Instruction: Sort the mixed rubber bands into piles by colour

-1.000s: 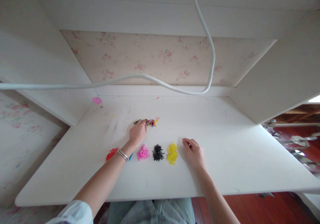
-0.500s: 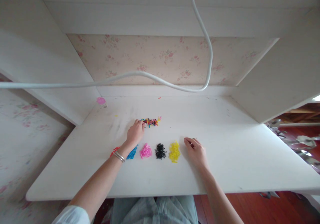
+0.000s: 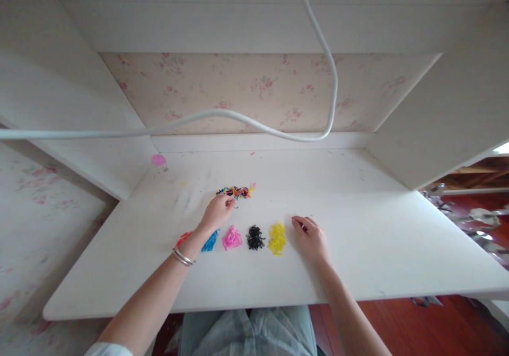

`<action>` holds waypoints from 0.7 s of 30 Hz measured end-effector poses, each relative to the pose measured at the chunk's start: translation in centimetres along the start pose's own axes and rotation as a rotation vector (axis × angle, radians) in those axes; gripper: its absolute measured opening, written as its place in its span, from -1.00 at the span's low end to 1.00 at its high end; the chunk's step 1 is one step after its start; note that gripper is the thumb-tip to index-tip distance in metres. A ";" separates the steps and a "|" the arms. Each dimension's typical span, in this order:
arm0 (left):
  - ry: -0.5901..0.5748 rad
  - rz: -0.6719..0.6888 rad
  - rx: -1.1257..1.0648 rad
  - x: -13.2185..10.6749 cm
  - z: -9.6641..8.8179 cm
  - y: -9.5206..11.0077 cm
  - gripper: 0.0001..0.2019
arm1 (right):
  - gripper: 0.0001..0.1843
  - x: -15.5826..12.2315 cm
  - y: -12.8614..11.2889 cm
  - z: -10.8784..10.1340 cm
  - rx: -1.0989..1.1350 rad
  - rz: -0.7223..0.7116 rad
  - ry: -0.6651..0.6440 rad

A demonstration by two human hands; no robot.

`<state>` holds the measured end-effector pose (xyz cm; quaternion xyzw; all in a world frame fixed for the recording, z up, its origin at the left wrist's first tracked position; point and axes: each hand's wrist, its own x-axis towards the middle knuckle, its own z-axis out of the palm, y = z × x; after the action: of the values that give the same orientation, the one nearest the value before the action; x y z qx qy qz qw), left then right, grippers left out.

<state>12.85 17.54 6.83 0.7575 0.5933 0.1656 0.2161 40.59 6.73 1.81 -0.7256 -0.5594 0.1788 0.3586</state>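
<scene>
My left hand (image 3: 218,211) is closed in a pinch just in front of a mixed pile of coloured rubber bands (image 3: 238,192). A small black rubber band (image 3: 236,206) shows at its fingertips. Under the left wrist lies a partly covered red pile (image 3: 183,238), with a blue pile (image 3: 210,241) beside it. Further right in the row come pink (image 3: 232,238), black (image 3: 255,237) and yellow bands (image 3: 277,238). My right hand (image 3: 310,238) rests on the table right of the yellow pile, fingers curled together; what they hold, if anything, is hidden.
A white cable (image 3: 222,113) loops across the view above the white table (image 3: 382,229). A pink round piece (image 3: 158,160) lies at the back left corner. White panels (image 3: 429,112) enclose the table's back and sides.
My left hand has drawn back slightly from the mixed pile toward me, and a black rubber band now shows at its fingertips. The right hand has stayed in place.
</scene>
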 end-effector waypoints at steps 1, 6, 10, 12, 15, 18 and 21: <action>-0.038 0.022 -0.011 -0.4 0.0 0.6 -0.69 | -0.53 0.0 0.0 0.0 -0.002 -0.001 0.000; -0.209 0.069 -0.040 -2.4 1.0 3.4 -0.69 | -0.53 0.0 0.0 0.0 -0.009 -0.003 -0.002; -0.300 0.054 -0.033 -3.2 1.9 4.3 -0.67 | -0.54 0.0 0.0 0.0 -0.014 -0.006 -0.005; -0.327 0.053 -0.030 -3.4 2.3 4.4 -0.68 | -0.55 0.0 -0.1 -0.1 -0.019 -0.007 -0.005; -0.338 0.056 -0.029 -3.5 2.8 4.4 -0.70 | -0.56 0.0 0.0 -0.1 -0.023 -0.007 -0.003; -0.315 0.057 -0.032 -3.3 2.6 4.6 -0.70 | -0.56 0.0 0.0 -0.1 -0.024 -0.009 -0.001; -0.261 0.066 -0.049 -3.2 1.6 4.6 -0.67 | -0.57 0.0 -0.1 -0.1 -0.025 -0.012 -0.006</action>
<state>16.67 13.27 7.87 0.7862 0.5309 0.0872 0.3041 40.55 6.68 1.94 -0.7263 -0.5668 0.1719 0.3489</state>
